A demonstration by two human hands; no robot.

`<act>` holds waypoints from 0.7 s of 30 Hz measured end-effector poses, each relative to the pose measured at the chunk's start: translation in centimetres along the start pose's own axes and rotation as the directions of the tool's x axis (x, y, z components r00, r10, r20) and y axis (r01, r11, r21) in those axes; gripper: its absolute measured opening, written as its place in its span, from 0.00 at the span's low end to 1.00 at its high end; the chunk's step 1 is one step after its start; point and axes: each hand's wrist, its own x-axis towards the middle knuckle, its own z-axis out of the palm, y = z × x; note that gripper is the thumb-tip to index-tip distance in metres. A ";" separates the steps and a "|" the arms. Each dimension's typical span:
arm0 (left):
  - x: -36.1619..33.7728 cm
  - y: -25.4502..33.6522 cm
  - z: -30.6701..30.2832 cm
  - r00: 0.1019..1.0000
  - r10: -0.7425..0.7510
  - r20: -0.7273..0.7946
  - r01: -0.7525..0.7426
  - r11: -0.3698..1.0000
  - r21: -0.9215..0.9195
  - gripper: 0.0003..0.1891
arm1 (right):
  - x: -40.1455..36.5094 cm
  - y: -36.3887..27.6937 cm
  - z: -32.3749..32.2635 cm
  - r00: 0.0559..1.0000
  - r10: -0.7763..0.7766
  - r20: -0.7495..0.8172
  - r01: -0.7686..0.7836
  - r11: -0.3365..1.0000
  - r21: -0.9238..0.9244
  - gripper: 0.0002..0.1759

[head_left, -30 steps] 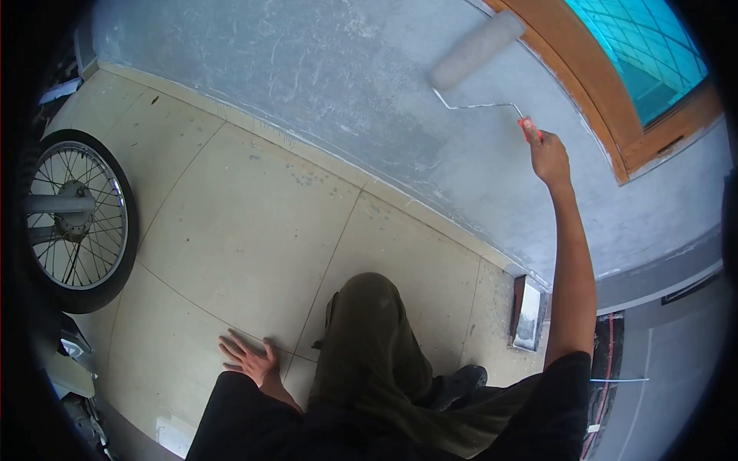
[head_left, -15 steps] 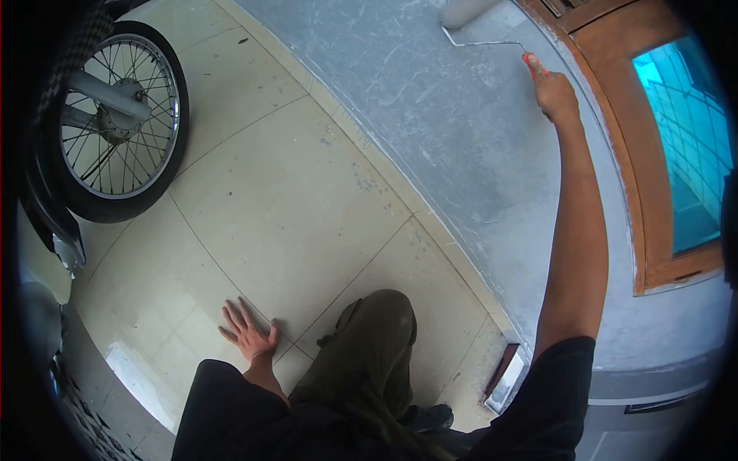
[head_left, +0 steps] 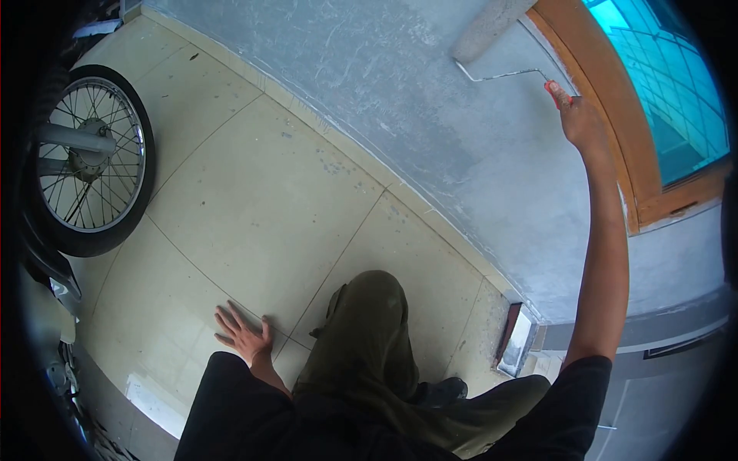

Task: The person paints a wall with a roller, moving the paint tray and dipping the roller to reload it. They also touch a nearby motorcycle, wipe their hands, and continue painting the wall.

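Observation:
My right hand is closed around the red handle of a paint roller, its arm stretched out to the upper right. The roller's thick grey sleeve lies against the grey wall, close beside the wooden window frame. A thin bent wire joins sleeve and handle. Down on the tiled floor, my left hand rests with its fingers spread and nothing in it, just left of my bent knee.
A motorcycle's front wheel stands at the left. Low on the right, a tray with white inside sits against the wall's foot. A cream skirting strip runs along the wall's base. Blue glass fills the window.
The view has tilted up and turned right, showing more of the window. My right hand has carried the roller along the wall toward the window frame. My left hand stays on the floor.

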 end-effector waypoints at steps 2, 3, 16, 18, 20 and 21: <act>0.2 0.2 -0.6 1.000 -0.015 0.002 0.015 1.000 -0.005 0.55 | 0.7 -1.9 -0.2 0.990 -0.041 -0.131 0.040 0.999 -0.017 0.53; 0.3 0.4 -1.1 0.997 -0.033 0.071 0.032 0.999 0.014 0.55 | 1.7 -3.6 -0.6 0.988 -0.054 -0.143 0.053 0.999 -0.010 0.53; 0.8 0.5 -1.9 0.985 -0.053 0.166 0.049 0.998 0.029 0.57 | 8.6 -17.2 1.5 0.972 -0.188 -0.141 0.203 0.974 0.104 0.56; 0.8 0.9 -1.4 0.988 -0.043 0.150 0.039 0.999 0.031 0.57 | 6.2 -13.3 1.3 0.976 -0.163 -0.142 0.180 0.977 0.111 0.55; 0.9 0.5 -1.7 0.991 -0.028 0.133 0.022 0.999 0.040 0.57 | 2.9 -9.3 1.2 0.999 -0.039 -0.017 0.041 0.995 0.094 0.51; 0.9 0.9 -1.8 0.989 -0.042 0.143 0.035 0.998 0.048 0.56 | 1.8 -7.3 1.3 1.000 -0.024 -0.020 0.026 0.996 0.090 0.51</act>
